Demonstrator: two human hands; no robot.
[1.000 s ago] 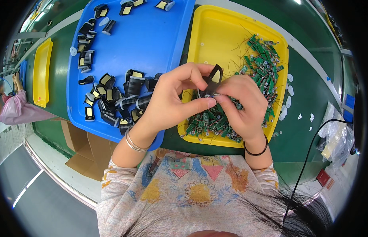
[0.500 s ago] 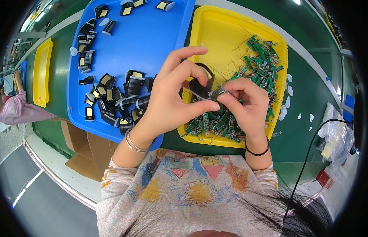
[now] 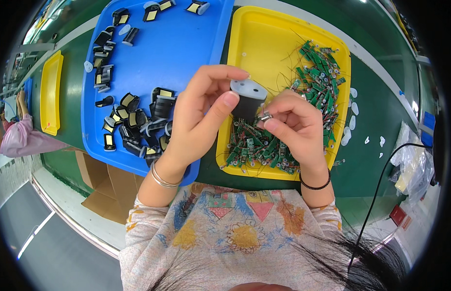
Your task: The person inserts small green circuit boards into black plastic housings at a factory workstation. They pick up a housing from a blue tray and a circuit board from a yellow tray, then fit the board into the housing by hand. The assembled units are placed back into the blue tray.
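Observation:
Between the thumb and fingers of my left hand [image 3: 194, 111] is a black plastic housing [image 3: 245, 107], its pale grey oval end cap [image 3: 248, 89] with dark holes facing up. My right hand [image 3: 299, 121] pinches a small circuit board part [image 3: 265, 117] with a silvery end, mostly covered by the fingertips. This part sits close beside the lower right of the housing; whether they touch I cannot tell. Both hands are above a yellow tray [image 3: 257, 29], where many green circuit boards [image 3: 322, 87] with thin wires lie heaped.
On the left a blue tray [image 3: 186, 43] holds many black housings [image 3: 131, 116] with pale yellow patches. White oval pieces [image 3: 352, 122] lie right of the yellow tray, near a clear plastic bag [image 3: 412, 160] and a black cable [image 3: 375, 194]. Far left, a person in pink [image 3: 29, 138] sits by another yellow tray [image 3: 52, 92].
My left hand has turned the housing so its grey cap faces up, where its open side showed before. My right hand has moved slightly down and left, still pinching the small part.

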